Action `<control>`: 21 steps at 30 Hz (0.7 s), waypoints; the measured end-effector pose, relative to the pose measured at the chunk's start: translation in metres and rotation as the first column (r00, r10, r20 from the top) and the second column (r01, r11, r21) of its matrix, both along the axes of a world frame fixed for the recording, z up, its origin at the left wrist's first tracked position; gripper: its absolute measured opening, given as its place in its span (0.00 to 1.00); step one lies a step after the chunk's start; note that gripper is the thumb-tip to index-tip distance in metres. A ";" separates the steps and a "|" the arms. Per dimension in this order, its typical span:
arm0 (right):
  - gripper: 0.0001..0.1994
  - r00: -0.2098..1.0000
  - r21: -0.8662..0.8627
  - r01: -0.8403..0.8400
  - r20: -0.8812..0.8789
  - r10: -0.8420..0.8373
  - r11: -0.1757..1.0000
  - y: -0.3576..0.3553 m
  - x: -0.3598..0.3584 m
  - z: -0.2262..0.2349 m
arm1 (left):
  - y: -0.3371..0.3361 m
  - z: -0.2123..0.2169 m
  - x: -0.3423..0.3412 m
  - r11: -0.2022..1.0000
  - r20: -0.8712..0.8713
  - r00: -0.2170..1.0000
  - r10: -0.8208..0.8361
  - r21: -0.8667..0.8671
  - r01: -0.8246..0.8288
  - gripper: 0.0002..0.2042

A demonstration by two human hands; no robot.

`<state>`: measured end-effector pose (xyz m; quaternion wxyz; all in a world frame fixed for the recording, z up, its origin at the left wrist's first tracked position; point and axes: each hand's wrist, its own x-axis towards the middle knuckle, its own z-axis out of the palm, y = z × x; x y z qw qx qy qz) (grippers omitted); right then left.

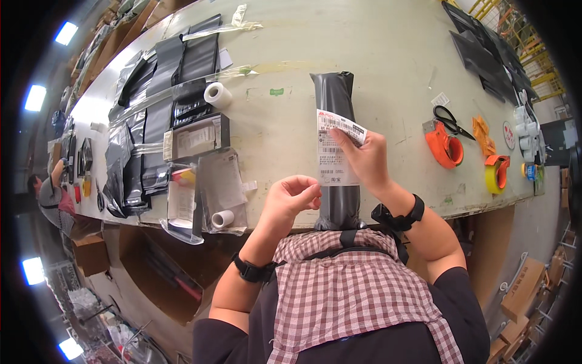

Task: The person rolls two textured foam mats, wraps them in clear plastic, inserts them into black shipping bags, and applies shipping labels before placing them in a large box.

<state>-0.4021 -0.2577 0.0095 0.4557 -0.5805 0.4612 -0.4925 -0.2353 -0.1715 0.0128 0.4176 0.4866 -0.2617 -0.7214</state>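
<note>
Both forearms rise from the lower middle of the frame, bare below short dark sleeves, each with a dark band at the wrist. The left hand sits at centre, fingers curled inward into a loose fist, thumb against the forefinger. The right hand, slightly higher and to its right, has its grip pinched closed, thumb and fingers pointing toward the upper left.

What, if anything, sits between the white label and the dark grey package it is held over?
Nothing visible does. The right hand holds the white label directly over the dark grey package, and the left hand pinches at the label's lower edge. The package's top face below the label looks bare.
</note>
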 end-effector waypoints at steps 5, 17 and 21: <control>0.11 1.000 -0.004 -0.011 -0.027 0.011 1.000 0.001 0.001 0.001 | 0.001 -0.001 0.001 1.000 -0.032 0.999 -0.006 -0.014 0.006 0.07; 0.11 0.992 0.140 -0.091 -0.078 0.102 0.986 -0.004 0.006 -0.009 | -0.001 0.001 -0.002 0.996 -0.029 0.999 -0.036 -0.080 0.034 0.06; 0.11 0.787 -0.578 0.043 -0.482 -0.384 0.815 0.004 0.002 -0.002 | -0.002 -0.003 -0.001 0.997 -0.048 0.999 -0.005 -0.077 0.001 0.05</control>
